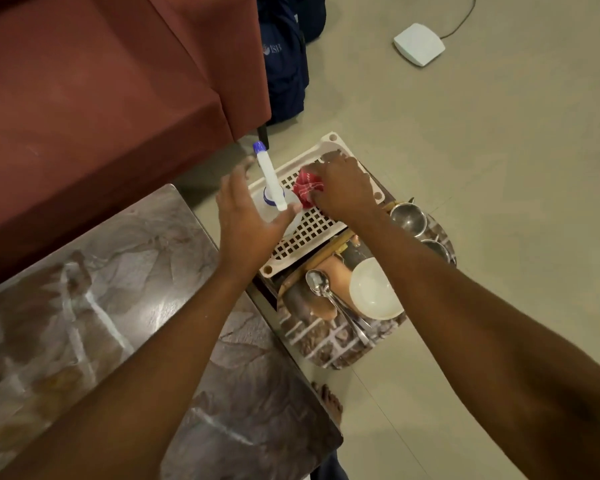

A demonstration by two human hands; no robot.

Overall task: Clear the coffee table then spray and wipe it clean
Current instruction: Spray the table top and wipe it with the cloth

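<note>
While left hand (246,216) spreads open beside spray bottle (274,192), right hand (343,188) pinches red cloth (307,187). Both on white grid tray (309,226), floor past desk (118,306) far corner.

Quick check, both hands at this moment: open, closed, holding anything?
Left hand: open, fingers spread beside the spray bottle, not gripping it.
Right hand: closed on the red cloth over the white perforated tray.
</note>
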